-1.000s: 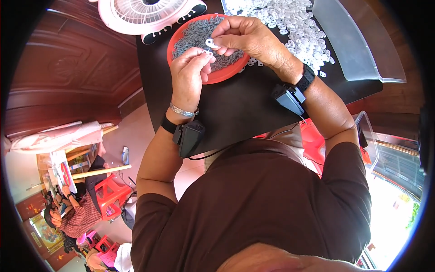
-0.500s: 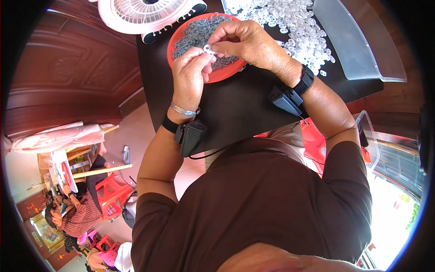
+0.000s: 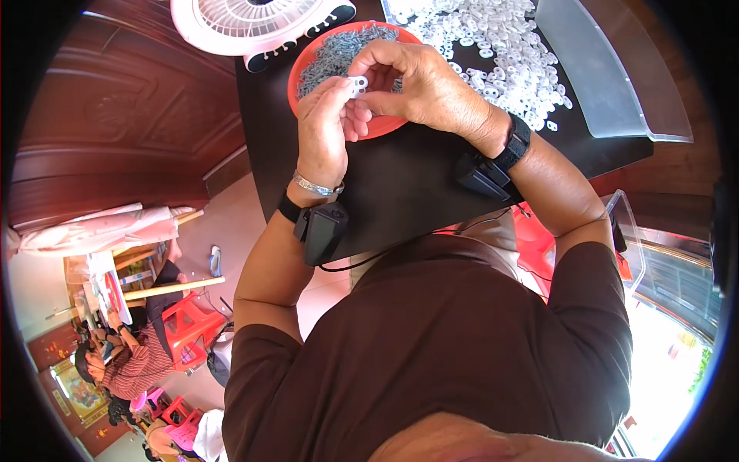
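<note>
Between the thumb and fingers of my left hand point(image 3: 327, 123) is a small white plastic piece point(image 3: 359, 85) with two holes. My right hand point(image 3: 423, 81) curves round the same piece, its index fingertip at the upper edge and its thumb just below. Whether a screw sits in the piece is too small to tell. Both hands are over the near part of a red round basin point(image 3: 297, 73), which holds a heap of small grey screw-like parts point(image 3: 339, 55). Several more white two-holed pieces point(image 3: 508, 61) lie piled on the dark table, right of the basin.
A pink fan point(image 3: 246, 23) stands behind the basin on the left. A translucent plastic tray point(image 3: 589, 69) borders the white pile on the right. The dark table point(image 3: 408, 185) ends before my body. On the far left, another person point(image 3: 138, 366) sits near red stools point(image 3: 188, 323).
My right thumb and index finger have spread from their pinch at the white piece. The piece has turned so that both holes show. The left hand keeps its hold.
</note>
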`<state>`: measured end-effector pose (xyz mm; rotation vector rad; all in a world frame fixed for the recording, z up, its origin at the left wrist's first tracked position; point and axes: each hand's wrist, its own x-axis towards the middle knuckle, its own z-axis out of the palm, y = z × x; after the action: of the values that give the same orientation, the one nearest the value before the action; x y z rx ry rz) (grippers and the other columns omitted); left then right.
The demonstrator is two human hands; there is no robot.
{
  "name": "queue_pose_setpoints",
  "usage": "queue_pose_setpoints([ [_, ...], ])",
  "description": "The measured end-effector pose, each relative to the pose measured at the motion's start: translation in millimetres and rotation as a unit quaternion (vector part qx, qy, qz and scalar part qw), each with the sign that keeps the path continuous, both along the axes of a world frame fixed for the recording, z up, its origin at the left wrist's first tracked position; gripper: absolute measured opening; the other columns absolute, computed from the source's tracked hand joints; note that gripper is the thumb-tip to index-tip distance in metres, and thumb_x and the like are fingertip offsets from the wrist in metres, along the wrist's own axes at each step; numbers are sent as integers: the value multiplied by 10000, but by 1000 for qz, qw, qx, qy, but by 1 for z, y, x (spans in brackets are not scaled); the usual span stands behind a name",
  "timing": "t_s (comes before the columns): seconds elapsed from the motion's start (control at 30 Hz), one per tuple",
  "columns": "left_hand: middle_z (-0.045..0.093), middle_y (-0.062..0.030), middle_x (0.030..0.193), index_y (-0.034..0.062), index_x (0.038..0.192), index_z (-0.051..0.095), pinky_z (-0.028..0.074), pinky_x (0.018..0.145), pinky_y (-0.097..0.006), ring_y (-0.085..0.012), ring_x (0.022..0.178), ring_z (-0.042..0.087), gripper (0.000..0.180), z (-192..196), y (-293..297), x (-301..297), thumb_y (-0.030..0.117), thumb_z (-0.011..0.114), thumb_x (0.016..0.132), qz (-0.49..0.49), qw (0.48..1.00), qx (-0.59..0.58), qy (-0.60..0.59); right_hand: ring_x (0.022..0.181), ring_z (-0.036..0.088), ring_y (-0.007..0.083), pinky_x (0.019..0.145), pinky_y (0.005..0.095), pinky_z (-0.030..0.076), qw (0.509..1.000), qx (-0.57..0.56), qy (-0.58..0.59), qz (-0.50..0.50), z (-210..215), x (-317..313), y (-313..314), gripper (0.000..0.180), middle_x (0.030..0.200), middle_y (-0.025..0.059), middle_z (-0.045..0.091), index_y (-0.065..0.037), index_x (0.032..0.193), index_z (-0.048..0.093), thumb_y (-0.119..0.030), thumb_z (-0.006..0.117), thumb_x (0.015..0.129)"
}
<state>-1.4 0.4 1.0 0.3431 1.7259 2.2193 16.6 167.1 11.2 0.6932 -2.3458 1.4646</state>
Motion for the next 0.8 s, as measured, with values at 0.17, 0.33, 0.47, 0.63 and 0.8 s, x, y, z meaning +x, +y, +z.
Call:
queue_pose_setpoints([
  [0.17,561,-14,611,29,853,601,337,428,-180,-67,473,485,241,1,1,0,250,510,888,6,999,-47,12,758,631,125,697,260,517,1000,15,13,-5,-1,0,-1,267,836,39,630,-39,972,601,-47,732,739],
  [0.33,601,-61,660,-1,950,581,355,463,-202,-105,509,517,276,1,1,2,257,493,905,6,997,-69,23,761,647,186,710,285,528,990,68,116,-47,-4,0,-4,327,862,65,642,-44,1015,610,-87,749,722],
  [0.47,639,-105,705,-20,949,574,369,469,-208,-119,518,530,294,-3,0,0,258,489,907,-21,995,-83,44,753,654,231,688,302,536,979,113,161,-62,-3,2,-6,330,868,91,651,-46,1019,618,-134,746,728],
  [0.63,645,-116,710,-26,937,567,376,472,-215,-137,519,533,307,-4,0,-1,262,467,909,-11,998,-49,31,739,666,244,653,305,538,980,126,137,-64,-5,4,-5,291,831,103,666,-53,1006,626,-161,725,755],
  [0.8,638,-114,701,-21,913,571,371,470,-221,-140,518,530,300,-1,0,3,256,454,912,-10,998,-44,44,725,670,257,636,298,534,984,118,126,-52,-5,5,-4,237,788,98,667,-58,989,625,-162,695,788],
])
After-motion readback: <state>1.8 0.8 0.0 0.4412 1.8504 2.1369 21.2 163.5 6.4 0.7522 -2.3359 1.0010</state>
